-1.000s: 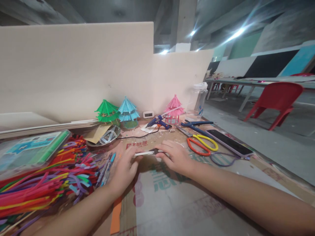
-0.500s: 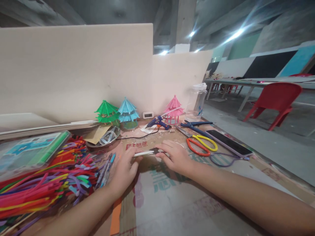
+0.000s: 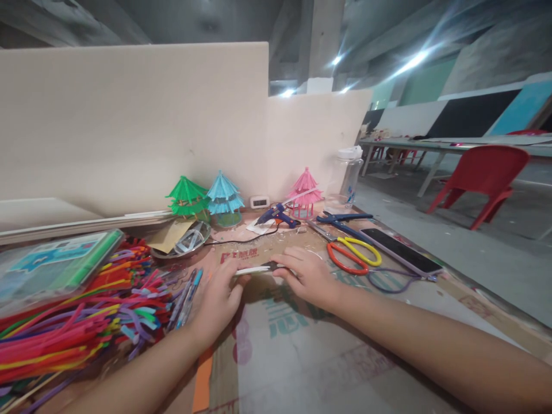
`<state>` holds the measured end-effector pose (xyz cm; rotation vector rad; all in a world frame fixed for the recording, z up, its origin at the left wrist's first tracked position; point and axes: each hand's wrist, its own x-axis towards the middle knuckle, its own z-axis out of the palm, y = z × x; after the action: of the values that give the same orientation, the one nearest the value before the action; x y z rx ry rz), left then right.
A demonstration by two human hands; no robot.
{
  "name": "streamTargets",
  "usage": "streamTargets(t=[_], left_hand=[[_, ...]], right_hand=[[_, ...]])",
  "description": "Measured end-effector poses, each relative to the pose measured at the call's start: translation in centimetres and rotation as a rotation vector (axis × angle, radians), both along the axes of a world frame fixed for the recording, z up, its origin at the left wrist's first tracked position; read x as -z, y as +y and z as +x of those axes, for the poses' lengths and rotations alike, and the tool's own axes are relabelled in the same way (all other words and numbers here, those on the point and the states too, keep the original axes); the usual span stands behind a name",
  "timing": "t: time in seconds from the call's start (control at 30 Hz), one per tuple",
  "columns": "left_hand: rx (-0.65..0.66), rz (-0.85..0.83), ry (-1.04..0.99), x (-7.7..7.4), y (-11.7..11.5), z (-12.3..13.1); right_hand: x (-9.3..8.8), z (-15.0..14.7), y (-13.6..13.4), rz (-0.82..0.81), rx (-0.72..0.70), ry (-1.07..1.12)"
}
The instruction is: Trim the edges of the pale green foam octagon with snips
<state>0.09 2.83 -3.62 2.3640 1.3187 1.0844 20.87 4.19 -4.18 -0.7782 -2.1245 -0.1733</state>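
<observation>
My left hand (image 3: 221,293) is closed on one end of a few thin white strips (image 3: 253,269), thumb underneath. From there the strips run right, over the cardboard, to a small dark piece (image 3: 271,265). The fingertips of my right hand (image 3: 307,277) pinch that dark piece; its exact kind is too small to make out. Just right of my right hand lie scissors (image 3: 348,257) with one orange-red and one yellow handle loop. Several pens (image 3: 186,299) rest left of my left hand.
Colourful pipe cleaners (image 3: 64,339) and a plastic case (image 3: 56,267) fill the left. Behind stand green (image 3: 186,195), blue (image 3: 225,195) and pink (image 3: 306,192) roofed models, a glue gun (image 3: 278,214) and a bottle (image 3: 347,178). Pliers (image 3: 342,218) and a phone (image 3: 401,252) lie right.
The white strips and dark piece have shifted very slightly between my fingers. Both hands stay almost in the same place, and everything else on the table is unchanged.
</observation>
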Motion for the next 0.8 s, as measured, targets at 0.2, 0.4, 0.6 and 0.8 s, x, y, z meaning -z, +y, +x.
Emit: streamTargets(t=[0.2,0.4,0.6,0.8], left_hand=[[-0.001,0.002,-0.005,-0.1,0.0,0.0],[-0.001,0.002,-0.059,0.0,0.1,0.1],[-0.072,-0.075,-0.182,0.7,0.5,0.1],[-0.043,-0.089,-0.200,0.8,0.4,0.2]], right_hand=[[0.0,0.1,0.2,0.033,0.002,-0.018],[0.0,0.2,0.1,-0.029,0.001,0.036],[0.8,0.1,1.3,-0.215,0.090,0.314],[0.7,0.1,1.0,-0.202,0.036,0.241]])
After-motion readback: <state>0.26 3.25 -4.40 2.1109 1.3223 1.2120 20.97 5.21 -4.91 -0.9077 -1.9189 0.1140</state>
